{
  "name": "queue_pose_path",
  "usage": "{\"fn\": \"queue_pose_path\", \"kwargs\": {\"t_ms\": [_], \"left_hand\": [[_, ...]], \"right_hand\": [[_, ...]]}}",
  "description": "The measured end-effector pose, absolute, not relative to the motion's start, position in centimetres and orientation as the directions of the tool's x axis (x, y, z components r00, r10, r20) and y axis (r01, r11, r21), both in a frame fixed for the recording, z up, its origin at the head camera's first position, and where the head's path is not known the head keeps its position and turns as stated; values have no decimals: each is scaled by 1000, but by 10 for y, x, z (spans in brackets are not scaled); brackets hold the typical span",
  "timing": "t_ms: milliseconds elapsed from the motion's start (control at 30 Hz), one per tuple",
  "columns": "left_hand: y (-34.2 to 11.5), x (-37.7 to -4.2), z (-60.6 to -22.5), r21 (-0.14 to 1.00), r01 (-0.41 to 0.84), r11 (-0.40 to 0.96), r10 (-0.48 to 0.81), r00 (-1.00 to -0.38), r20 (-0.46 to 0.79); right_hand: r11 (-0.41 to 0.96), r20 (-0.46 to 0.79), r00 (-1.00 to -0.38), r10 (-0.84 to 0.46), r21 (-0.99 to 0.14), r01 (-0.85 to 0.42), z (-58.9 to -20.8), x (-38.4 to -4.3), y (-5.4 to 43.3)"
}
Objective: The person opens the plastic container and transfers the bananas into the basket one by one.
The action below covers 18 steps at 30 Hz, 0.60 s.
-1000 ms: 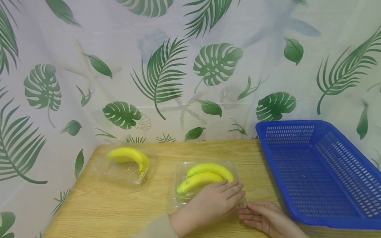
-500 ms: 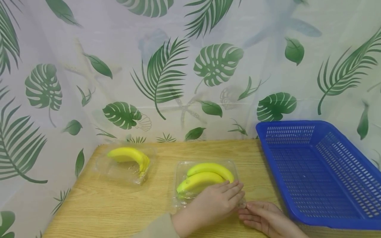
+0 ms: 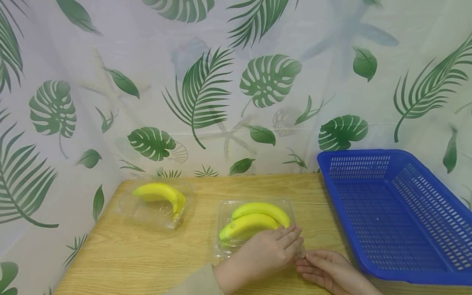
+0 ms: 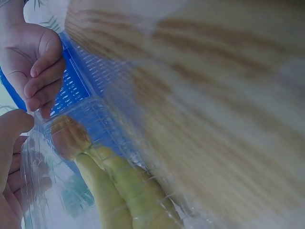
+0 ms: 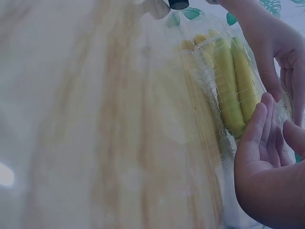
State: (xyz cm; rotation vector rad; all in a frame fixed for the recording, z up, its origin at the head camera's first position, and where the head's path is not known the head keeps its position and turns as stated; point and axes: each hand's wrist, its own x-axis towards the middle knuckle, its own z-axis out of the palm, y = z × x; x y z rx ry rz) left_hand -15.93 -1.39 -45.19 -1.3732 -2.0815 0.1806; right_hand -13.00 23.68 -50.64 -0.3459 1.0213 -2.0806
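A clear plastic clamshell container (image 3: 225, 207) with yellow bananas (image 3: 250, 223) inside lies on the wooden table. My left hand (image 3: 267, 248) rests across its near right part, fingers straight and pressing on the lid. At the near right corner, my right hand (image 3: 330, 268) pinches the container's edge between thumb and fingers. In the left wrist view, the bananas' brown stem end (image 4: 70, 137) shows through the plastic close to both hands. The right wrist view has the bananas (image 5: 233, 81) lying lengthwise, their ends near my right fingertips.
At the back left of the table (image 3: 110, 254) sits another clear container (image 3: 129, 209) holding yellow bananas (image 3: 158, 191). A large blue plastic basket (image 3: 383, 205) stands on the right, close beside my right hand. A leaf-patterned curtain (image 3: 221, 102) hangs behind the table.
My left hand has shifted very slightly on the container's lid. The right hand, the containers and the basket look unmoved.
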Motion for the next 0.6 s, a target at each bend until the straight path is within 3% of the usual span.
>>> {"fn": "queue_pose_path", "kwargs": {"t_ms": [600], "left_hand": [[-10, -161, -452, -469, 772, 429, 875, -224, 430]], "right_hand": [[-356, -136, -702, -699, -786, 506, -510, -130, 238]]}}
